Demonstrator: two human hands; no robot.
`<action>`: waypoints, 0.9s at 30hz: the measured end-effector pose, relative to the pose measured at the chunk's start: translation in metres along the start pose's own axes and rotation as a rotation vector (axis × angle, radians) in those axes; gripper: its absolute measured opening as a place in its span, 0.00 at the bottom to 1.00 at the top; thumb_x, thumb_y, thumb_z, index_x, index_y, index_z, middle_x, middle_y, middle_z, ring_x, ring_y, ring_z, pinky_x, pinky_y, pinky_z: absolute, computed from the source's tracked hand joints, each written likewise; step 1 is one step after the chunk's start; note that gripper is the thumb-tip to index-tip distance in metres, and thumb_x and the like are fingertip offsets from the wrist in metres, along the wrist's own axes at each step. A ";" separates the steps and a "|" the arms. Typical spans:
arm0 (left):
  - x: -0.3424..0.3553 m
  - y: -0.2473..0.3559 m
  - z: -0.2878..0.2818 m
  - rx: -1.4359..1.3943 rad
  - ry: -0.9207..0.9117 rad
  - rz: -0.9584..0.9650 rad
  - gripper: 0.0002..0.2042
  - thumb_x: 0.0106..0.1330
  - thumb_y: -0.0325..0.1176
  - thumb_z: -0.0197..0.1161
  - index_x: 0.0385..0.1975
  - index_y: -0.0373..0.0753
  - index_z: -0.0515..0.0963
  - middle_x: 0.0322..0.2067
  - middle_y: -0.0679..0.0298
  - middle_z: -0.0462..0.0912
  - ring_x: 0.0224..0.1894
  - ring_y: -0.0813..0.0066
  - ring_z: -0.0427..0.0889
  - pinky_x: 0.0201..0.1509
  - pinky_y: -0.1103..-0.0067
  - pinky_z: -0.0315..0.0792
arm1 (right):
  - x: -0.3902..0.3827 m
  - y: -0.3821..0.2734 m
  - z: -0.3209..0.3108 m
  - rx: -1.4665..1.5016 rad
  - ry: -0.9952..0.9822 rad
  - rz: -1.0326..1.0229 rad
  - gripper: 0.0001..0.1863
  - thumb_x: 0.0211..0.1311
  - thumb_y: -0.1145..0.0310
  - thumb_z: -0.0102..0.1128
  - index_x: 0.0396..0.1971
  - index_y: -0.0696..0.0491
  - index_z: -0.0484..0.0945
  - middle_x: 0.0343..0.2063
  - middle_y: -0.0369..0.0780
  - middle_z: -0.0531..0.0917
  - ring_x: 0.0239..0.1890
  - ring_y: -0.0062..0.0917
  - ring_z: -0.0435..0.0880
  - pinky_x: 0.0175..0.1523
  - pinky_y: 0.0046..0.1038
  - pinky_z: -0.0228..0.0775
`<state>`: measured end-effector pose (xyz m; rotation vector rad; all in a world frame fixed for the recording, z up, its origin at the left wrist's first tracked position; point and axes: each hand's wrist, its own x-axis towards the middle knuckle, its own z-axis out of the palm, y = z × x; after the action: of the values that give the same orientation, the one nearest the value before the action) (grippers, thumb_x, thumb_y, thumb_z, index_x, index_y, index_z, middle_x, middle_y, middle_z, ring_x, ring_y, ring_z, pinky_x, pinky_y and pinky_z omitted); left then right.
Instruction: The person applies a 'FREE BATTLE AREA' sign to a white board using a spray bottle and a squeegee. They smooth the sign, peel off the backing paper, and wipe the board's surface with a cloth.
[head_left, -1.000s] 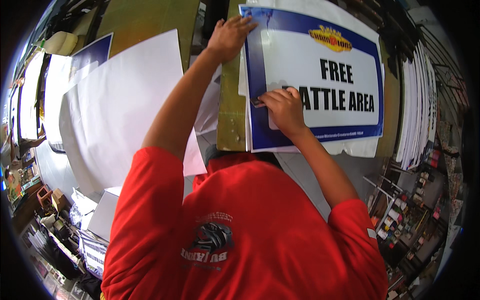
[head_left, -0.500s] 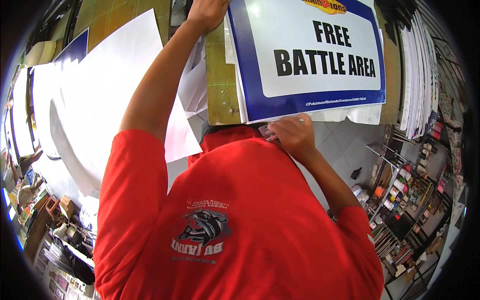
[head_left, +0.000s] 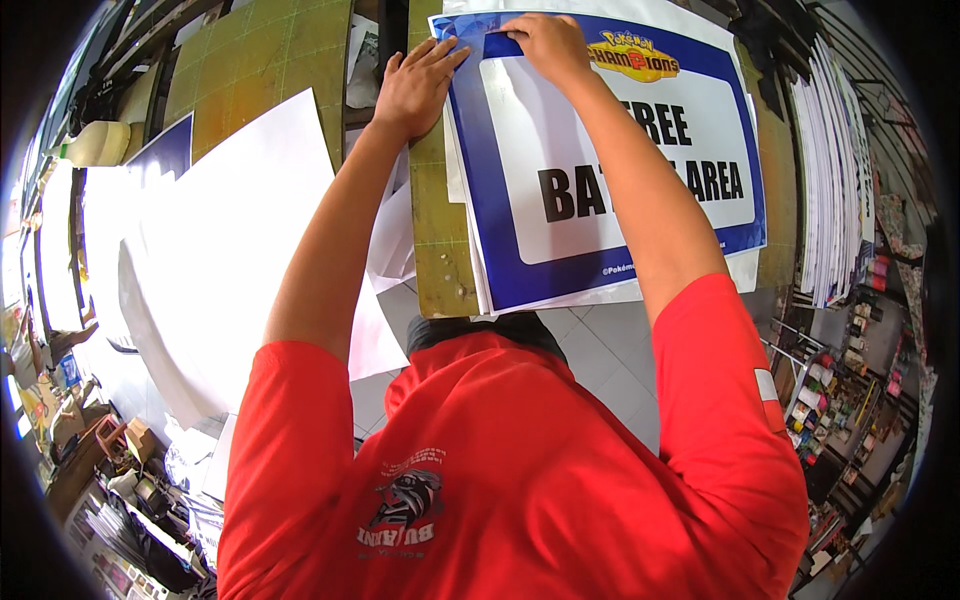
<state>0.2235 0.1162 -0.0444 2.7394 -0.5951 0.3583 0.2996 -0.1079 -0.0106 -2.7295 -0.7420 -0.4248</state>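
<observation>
Head view: both hands up at the far edge of a blue-bordered printed sign (head_left: 600,190) on the green-topped bench (head_left: 440,250). Left hand (head_left: 415,85) flat, fingers spread (beside the sign's corner); right hand (head_left: 545,45) pinching its top edge.

I count one blue-bordered sign (head_left: 620,170) under my two hands. One green cutting mat (head_left: 250,80) lies beneath. One big white sheet (head_left: 220,260) lies beside.

Both arms outstretched, left hand (head_left: 418,85) flat, right hand (head_left: 548,45) fingers curled.
</observation>
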 end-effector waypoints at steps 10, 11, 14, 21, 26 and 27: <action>-0.003 0.001 -0.005 -0.012 -0.046 -0.045 0.21 0.70 0.34 0.43 0.63 0.52 0.67 0.66 0.67 0.63 0.70 0.64 0.57 0.71 0.54 0.48 | -0.186 -0.061 -0.063 0.041 -0.119 -0.139 0.11 0.56 0.73 0.54 0.37 0.45 0.82 0.37 0.31 0.84 0.43 0.24 0.80 0.57 0.41 0.60; -0.004 0.000 -0.004 -0.012 -0.027 -0.046 0.21 0.69 0.34 0.46 0.62 0.51 0.68 0.66 0.67 0.64 0.69 0.64 0.58 0.71 0.53 0.47 | -0.205 -0.074 -0.078 0.065 -0.155 -0.120 0.10 0.55 0.73 0.55 0.36 0.46 0.81 0.36 0.31 0.83 0.44 0.23 0.80 0.57 0.41 0.60; 0.005 0.009 -0.015 0.019 -0.070 -0.053 0.20 0.68 0.34 0.49 0.61 0.51 0.69 0.64 0.68 0.66 0.68 0.66 0.60 0.71 0.53 0.47 | -0.260 -0.099 -0.104 0.110 -0.163 -0.024 0.09 0.52 0.75 0.58 0.34 0.48 0.82 0.34 0.32 0.84 0.42 0.24 0.81 0.53 0.37 0.59; 0.075 0.001 -0.013 0.075 -0.047 -0.068 0.18 0.67 0.40 0.53 0.55 0.46 0.74 0.50 0.58 0.75 0.56 0.57 0.70 0.64 0.62 0.60 | -0.271 -0.109 -0.100 0.108 -0.047 0.021 0.13 0.46 0.77 0.63 0.34 0.47 0.81 0.34 0.29 0.84 0.41 0.21 0.81 0.54 0.35 0.59; 0.083 -0.002 -0.004 -0.019 -0.065 -0.129 0.16 0.67 0.41 0.53 0.51 0.47 0.78 0.48 0.59 0.76 0.56 0.56 0.71 0.63 0.64 0.63 | -0.274 -0.112 -0.101 0.139 -0.031 0.054 0.13 0.46 0.78 0.62 0.35 0.48 0.81 0.35 0.29 0.83 0.42 0.20 0.80 0.55 0.36 0.58; 0.084 -0.003 -0.004 -0.030 -0.070 -0.133 0.16 0.67 0.41 0.53 0.51 0.47 0.78 0.48 0.59 0.76 0.56 0.56 0.71 0.63 0.64 0.62 | -0.274 -0.112 -0.100 0.139 -0.031 0.056 0.13 0.46 0.78 0.62 0.34 0.48 0.81 0.35 0.29 0.83 0.42 0.20 0.80 0.55 0.36 0.58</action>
<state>0.2988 0.0899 -0.0162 2.7542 -0.4283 0.2216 -0.0056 -0.1707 0.0068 -2.6246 -0.6750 -0.3078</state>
